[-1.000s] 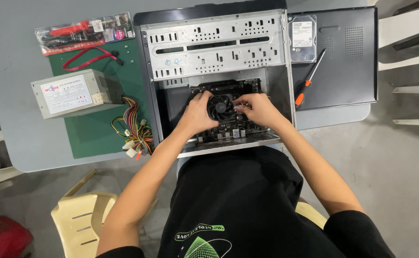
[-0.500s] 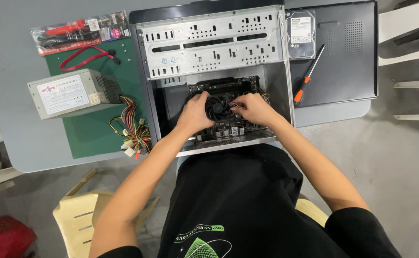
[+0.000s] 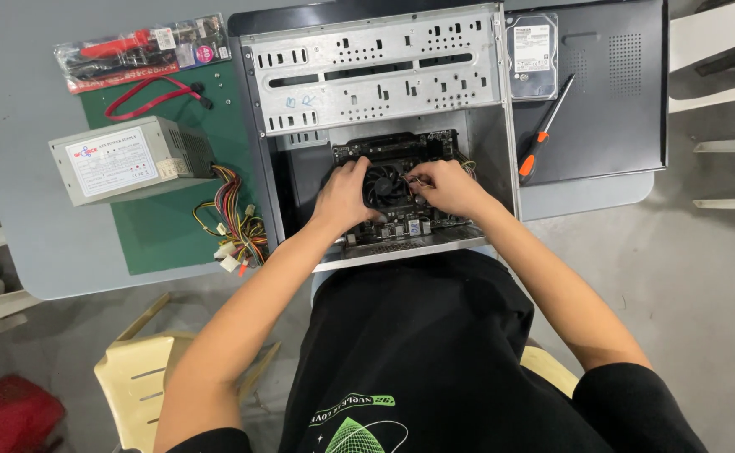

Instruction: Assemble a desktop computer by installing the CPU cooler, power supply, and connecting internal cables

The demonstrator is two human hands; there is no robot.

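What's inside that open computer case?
Inside the case lies a motherboard with a black cooler fan. The left hand and right hand rest on it, covering much of the board.

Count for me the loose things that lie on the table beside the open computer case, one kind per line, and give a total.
Power supply unit, grey box with a wire bundle: 1
Hard drive: 1
Screwdriver, orange and black handle: 1
Red cable: 1
Packaged tool set: 1
Green mat: 1
Total: 6
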